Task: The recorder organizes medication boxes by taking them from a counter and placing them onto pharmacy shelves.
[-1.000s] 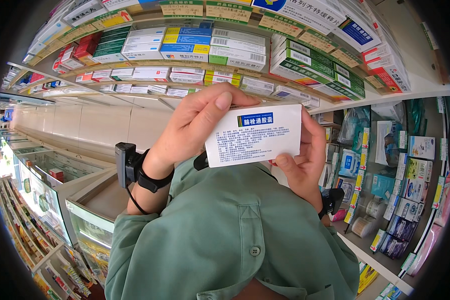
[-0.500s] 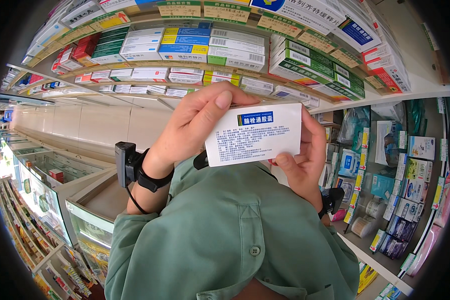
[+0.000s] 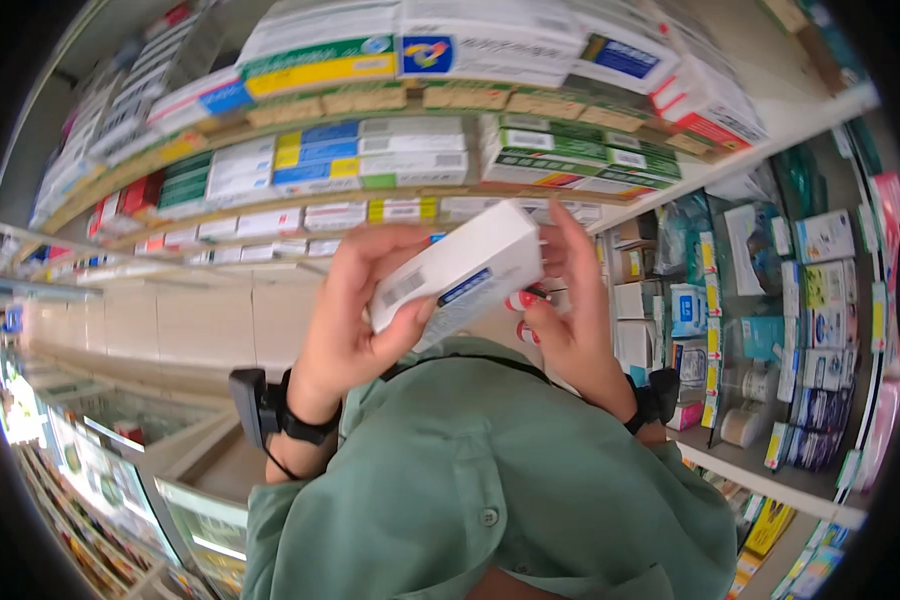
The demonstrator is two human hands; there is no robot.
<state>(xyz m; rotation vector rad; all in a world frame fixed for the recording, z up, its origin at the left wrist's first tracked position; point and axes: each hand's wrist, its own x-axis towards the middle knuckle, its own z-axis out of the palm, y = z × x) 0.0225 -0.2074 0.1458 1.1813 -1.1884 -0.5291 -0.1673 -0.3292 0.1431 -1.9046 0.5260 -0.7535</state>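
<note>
One white box (image 3: 475,250) lies tilted; left thumb (image 3: 406,334) before, fingers (image 3: 373,244) behind.

Green shirt (image 3: 390,500), round front button (image 3: 489,517); black wristbands (image 3: 307,427) with boxy black modules (image 3: 251,403); thin left-side cable (image 3: 278,463).

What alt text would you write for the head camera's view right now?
A left hand holds a tilted white medicine carton, the right hand close to its other end, before shelved medicine boxes. Also visible: a green button-up shirt and black wristbands.
</note>
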